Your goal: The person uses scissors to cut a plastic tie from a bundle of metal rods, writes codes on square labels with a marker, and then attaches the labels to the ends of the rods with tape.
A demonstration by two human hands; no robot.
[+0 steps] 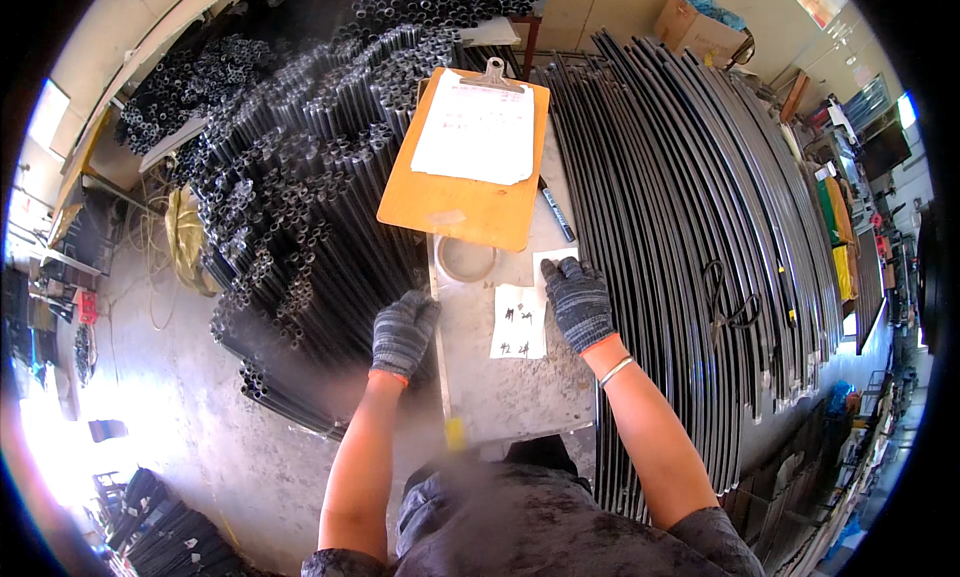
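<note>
My left hand [403, 334], in a grey knit glove with an orange cuff, rests at the left edge of a narrow pale table [475, 392]. Its fingers are loosely bent and nothing shows in them. My right hand [580, 305], gloved alike, lies with fingers apart over a blank white paper slip [541, 267] at the table's right edge. Between the hands is a slip with handwriting [519, 324]. Beyond it sits a ring-shaped tape roll [467, 260], partly under an orange-brown clipboard [455, 205] with white sheets [475, 132]. A dark marker [556, 212] lies beside the clipboard.
Bundles of dark metal tubes [290, 192] are stacked left of the table, open ends up. Long dark bars [690, 227] lie in rows at the right, with a black looped strap [735, 302] on them. A cardboard box [698, 29] stands far right. More dark bars [175, 532] lie lower left.
</note>
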